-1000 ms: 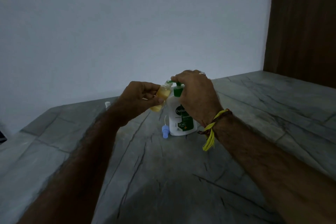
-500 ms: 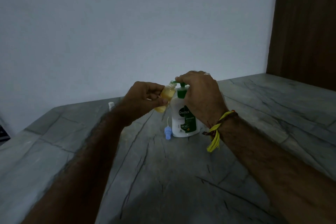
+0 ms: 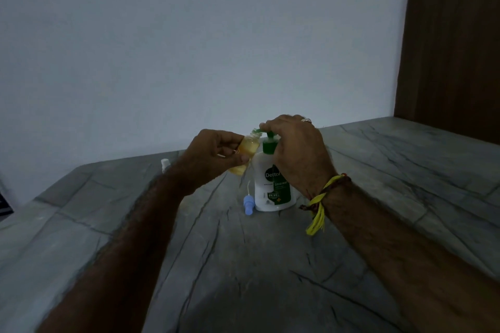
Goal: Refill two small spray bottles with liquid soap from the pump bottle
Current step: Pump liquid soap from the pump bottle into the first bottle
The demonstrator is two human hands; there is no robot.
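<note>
Filling bottle 1 — left hand pinches spray bottle under spout; right hand curled over pump bottle head. Next: press gently, mouth aligned.

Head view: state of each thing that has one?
small spray bottle: uncapped, tilted, part-filled with yellow liquid, gripped by left hand
pump bottle: upright on counter, nozzle at the small bottle's mouth
right hand: on pump head
blue spray cap: off, lying on counter

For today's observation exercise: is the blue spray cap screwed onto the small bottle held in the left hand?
No: the blue spray cap lies on the counter beside the pump bottle, while the small bottle is open-necked.
</note>
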